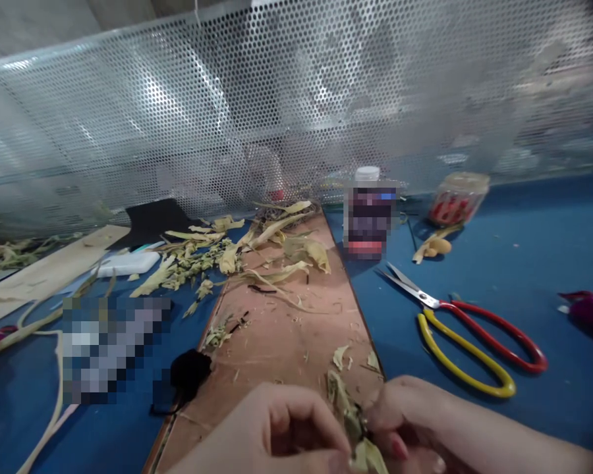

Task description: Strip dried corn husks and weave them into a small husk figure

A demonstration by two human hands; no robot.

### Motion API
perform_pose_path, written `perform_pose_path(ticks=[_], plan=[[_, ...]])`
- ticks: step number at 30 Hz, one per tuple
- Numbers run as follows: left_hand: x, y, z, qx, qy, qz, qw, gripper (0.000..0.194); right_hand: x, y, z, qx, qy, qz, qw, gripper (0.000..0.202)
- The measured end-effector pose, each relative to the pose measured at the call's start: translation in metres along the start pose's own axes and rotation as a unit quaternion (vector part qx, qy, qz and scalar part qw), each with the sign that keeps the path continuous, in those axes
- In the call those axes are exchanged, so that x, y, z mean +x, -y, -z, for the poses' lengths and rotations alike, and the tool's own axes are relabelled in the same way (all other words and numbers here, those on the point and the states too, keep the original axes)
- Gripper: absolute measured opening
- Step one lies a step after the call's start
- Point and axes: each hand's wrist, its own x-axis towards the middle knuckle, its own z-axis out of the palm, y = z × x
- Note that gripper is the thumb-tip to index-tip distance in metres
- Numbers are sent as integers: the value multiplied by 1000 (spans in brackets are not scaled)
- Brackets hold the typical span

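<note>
A pale green, dried-looking leaf piece (pixel 343 401) sits between my two hands at the bottom of the head view, with something thin and dark wound near its middle. My left hand (pixel 271 428) curls in from the left, thumb and fingers pinching the lower end of the leaf. My right hand (pixel 400 418) is closed at its right side, gripping it near the dark part; a red fingernail shows. Under the hands lies a brown board (pixel 286 342) strewn with leaf scraps. A black tuft of thread (pixel 190 372) rests at the board's left edge.
Scissors with red and yellow handles (pixel 427 299) lie open right of the board on the blue table (pixel 524 263). Behind stand a white-capped bottle (pixel 368 174) and a glass jar (pixel 458 197). Dried leaves (pixel 271 234) heap at the far end, before a perforated metal screen (pixel 277 99).
</note>
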Motion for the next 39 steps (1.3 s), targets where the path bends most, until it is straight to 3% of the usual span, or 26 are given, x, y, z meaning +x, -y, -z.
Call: perform_pose_path(ticks=[4,7,13,19,23,27,29,30,33,35,39], plan=[[9,7,4,42,-100,-126,986,19,0,10,-1,106,53,-56,991,23],[13,7,8,76,-125,-178,973,15,-3,13,-2,142,71,-53,986,22],[17,9,11,-4,-129,-175,976,14,-4,13,-5,108,26,31,993,21],[15,9,10,12,-146,-138,979,17,-3,9,-4,49,-65,113,990,15],[12,7,6,31,-154,-105,982,20,5,1,-1,-41,-125,141,981,22],[8,9,4,68,-157,-123,978,19,14,-8,6,-181,-116,167,962,29],[6,13,4,128,-151,-173,965,15,13,-13,8,-283,-134,221,923,27],[4,16,4,174,-153,-201,952,13,11,-15,8,-339,-151,265,890,24],[-2,29,2,325,-198,-260,887,8,7,-27,7,-483,-189,389,762,17],[-8,39,-2,389,-231,-270,850,8,7,-39,8,-544,-209,430,690,18],[-17,58,-14,414,-239,-271,836,9,14,-62,8,-609,-256,478,579,21]])
